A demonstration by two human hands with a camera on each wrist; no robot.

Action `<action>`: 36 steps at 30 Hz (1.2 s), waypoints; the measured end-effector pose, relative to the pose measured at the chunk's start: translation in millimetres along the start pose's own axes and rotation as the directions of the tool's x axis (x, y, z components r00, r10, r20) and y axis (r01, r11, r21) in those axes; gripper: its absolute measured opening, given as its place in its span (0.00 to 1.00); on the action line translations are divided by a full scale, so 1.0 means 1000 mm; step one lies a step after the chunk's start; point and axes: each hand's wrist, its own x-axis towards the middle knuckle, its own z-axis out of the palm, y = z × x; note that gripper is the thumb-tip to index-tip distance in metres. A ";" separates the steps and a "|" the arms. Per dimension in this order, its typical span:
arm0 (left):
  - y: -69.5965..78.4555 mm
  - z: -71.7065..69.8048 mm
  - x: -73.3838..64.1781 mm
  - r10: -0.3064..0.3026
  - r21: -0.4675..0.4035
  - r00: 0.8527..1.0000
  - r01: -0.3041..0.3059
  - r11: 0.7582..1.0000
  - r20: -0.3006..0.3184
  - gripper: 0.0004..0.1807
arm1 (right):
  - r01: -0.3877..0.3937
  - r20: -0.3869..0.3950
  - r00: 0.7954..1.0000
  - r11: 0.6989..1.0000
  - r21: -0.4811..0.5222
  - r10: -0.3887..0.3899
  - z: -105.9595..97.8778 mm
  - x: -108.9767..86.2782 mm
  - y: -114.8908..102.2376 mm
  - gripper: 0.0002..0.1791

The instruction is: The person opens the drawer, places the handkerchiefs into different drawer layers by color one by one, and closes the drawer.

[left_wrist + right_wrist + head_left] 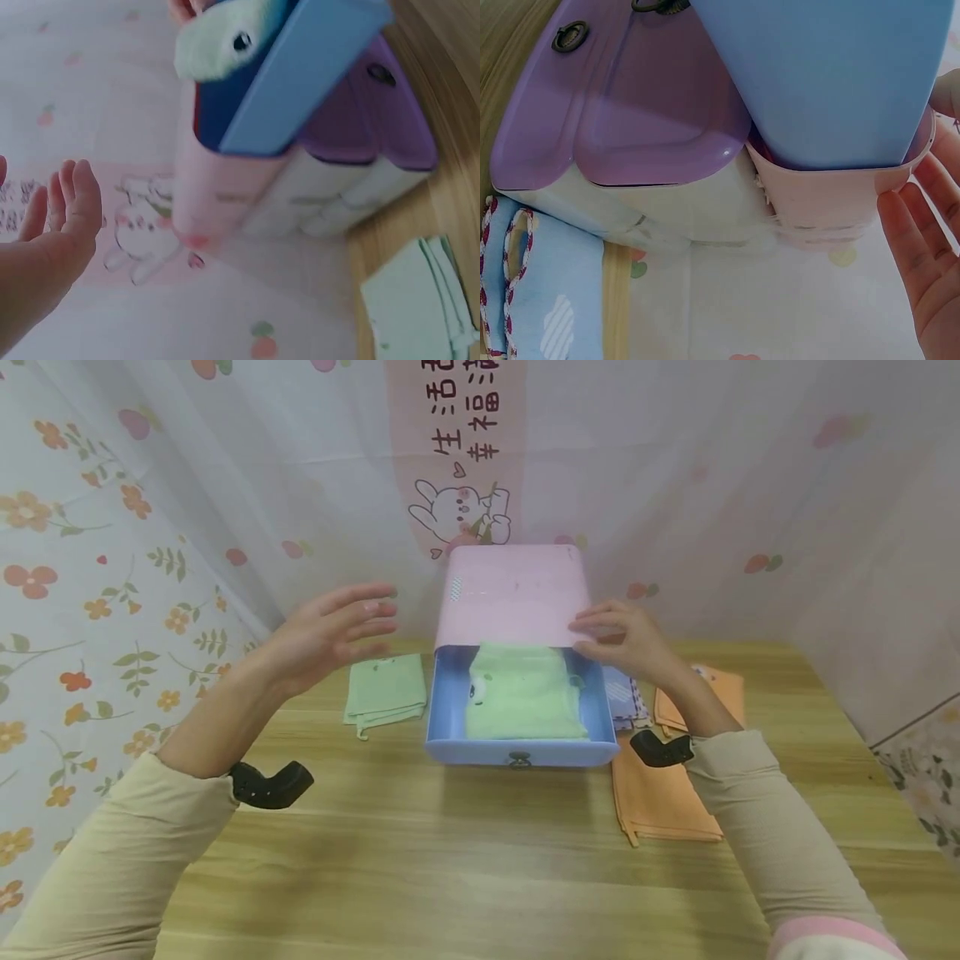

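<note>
A small drawer cabinet stands by the back curtain; its pink top case (pixel 517 593) has the blue drawer (pixel 521 752) pulled out toward me. Inside the drawer lies a folded light green towel (pixel 525 693) with an eye-like face detail. My right hand (pixel 626 639) rests at the front right corner of the pink case, its fingers (pixel 911 232) fairly straight along the rim in the right wrist view. To the left of the case my left hand (pixel 330 631) hovers in the air, fingers loosely extended, holding nothing.
Below the blue drawer are two purple drawer fronts (pixel 660 97) with ring pulls. A folded green cloth (pixel 386 689) lies left of the cabinet. On the right are a blue cloth with braided edging (pixel 555 292) and orange cloths (pixel 667 793). Patterned curtains (pixel 300 468) enclose the table.
</note>
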 end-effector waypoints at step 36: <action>-0.162 -0.101 0.019 -0.216 -0.092 0.908 0.196 0.976 -0.360 0.32 | 0.014 -0.002 1.000 1.000 0.028 -0.014 0.001 0.000 0.006 0.16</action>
